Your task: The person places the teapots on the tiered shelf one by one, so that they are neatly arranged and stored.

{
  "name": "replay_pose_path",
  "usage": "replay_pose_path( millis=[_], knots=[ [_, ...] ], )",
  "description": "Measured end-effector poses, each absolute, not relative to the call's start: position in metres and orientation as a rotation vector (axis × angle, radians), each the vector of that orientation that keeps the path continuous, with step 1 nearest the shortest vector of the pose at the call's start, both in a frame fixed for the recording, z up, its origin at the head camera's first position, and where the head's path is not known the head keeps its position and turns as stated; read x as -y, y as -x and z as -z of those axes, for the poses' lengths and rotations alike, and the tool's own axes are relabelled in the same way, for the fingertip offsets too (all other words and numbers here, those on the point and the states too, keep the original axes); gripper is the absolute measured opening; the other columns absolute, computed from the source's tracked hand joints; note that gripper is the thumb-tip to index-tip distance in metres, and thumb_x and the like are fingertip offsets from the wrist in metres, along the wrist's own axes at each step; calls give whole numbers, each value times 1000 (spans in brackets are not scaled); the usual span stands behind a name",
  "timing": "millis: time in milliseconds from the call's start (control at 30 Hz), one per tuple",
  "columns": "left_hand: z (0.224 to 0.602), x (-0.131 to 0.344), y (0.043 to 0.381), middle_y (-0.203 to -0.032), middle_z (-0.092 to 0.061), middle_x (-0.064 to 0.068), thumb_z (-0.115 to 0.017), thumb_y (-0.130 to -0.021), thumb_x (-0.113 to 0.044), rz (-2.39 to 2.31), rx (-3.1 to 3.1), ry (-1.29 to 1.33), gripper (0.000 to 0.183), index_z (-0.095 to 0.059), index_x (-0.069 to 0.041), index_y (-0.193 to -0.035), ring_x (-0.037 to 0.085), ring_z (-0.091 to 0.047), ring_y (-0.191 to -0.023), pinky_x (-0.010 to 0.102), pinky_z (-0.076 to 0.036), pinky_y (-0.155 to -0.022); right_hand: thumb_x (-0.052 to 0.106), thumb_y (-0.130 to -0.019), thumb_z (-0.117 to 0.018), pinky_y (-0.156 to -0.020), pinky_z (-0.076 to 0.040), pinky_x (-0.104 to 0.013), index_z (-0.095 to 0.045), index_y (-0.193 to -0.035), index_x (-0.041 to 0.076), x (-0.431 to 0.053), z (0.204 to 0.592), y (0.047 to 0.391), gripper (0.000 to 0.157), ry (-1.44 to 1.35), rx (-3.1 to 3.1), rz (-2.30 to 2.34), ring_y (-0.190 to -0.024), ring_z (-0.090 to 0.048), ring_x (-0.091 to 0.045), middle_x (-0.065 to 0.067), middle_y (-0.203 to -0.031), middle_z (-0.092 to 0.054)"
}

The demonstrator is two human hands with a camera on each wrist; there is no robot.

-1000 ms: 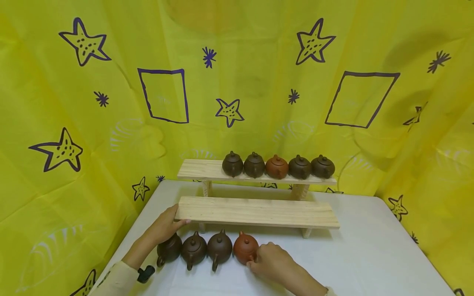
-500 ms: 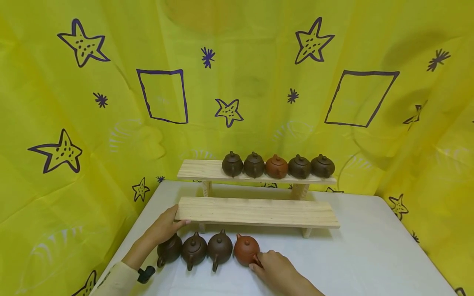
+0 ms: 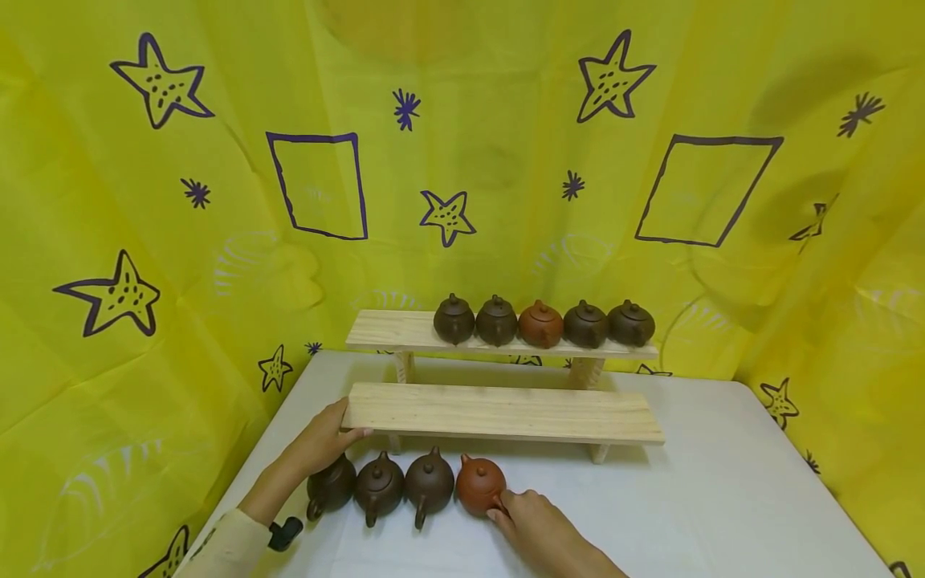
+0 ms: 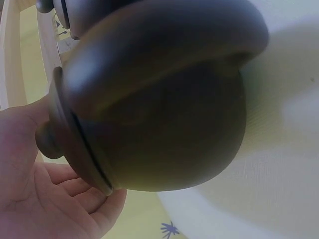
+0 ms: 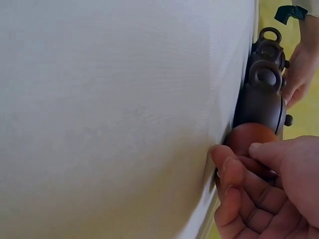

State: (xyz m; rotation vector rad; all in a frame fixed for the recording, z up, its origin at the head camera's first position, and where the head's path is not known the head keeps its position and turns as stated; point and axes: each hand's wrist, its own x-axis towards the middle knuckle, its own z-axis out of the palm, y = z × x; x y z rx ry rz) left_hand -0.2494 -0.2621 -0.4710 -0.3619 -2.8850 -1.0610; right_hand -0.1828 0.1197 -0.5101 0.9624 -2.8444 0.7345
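Observation:
In the head view, a row of small clay teapots lies before the lower wooden shelf. My right hand pinches the handle of the reddish-brown teapot at the row's right end; its spout points back and left. Three dark brown teapots continue leftward: one beside it, a second, and a third partly under my left wrist. My left hand grips the left end of the lower shelf, thumb along the front edge. A dark teapot fills much of the left wrist view, hiding part of that hand.
Several teapots stand on the upper shelf, a reddish one among the dark ones. White cloth covers the table. A yellow patterned curtain encloses the back and sides.
My right hand has shifted slightly right and toward me with the reddish teapot's handle, turning the pot so its spout swings left. The left hand stays on the shelf.

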Motion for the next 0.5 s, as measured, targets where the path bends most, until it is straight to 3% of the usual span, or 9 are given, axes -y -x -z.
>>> replay_pose_path(
  millis=[67, 200, 500],
  knots=[
    [471, 262, 249, -139, -59, 35, -75, -100, -25, 1064, 2884, 361, 72, -42, 17, -149, 43, -59, -128, 62, -46, -108, 23, -103, -69, -59, -54, -29, -74, -98, 3, -120, 510, 182, 21, -955, 2846, -741, -72, -71, -15, -2, -81, -75],
    [471, 262, 249, -140, -58, 36, -74, -101, -26, 1071, 2887, 356, 73, -40, 17, -149, 44, -59, -128, 62, -46, -108, 23, -104, -69, -58, -51, -24, -75, -101, 0, -120, 509, 181, 23, -937, 2851, -789, -69, -64, -4, -2, -81, -75],
    [470, 262, 248, -140, -59, 34, -74, -101, -26, 1082, 2881, 366, 73, -41, 16, -150, 44, -60, -128, 61, -47, -108, 22, -101, -72, -54, -41, -21, -65, -80, 14, -121, 508, 178, 24, -908, 2812, -831, -60, -44, 1, 13, -65, -53]
  ],
)
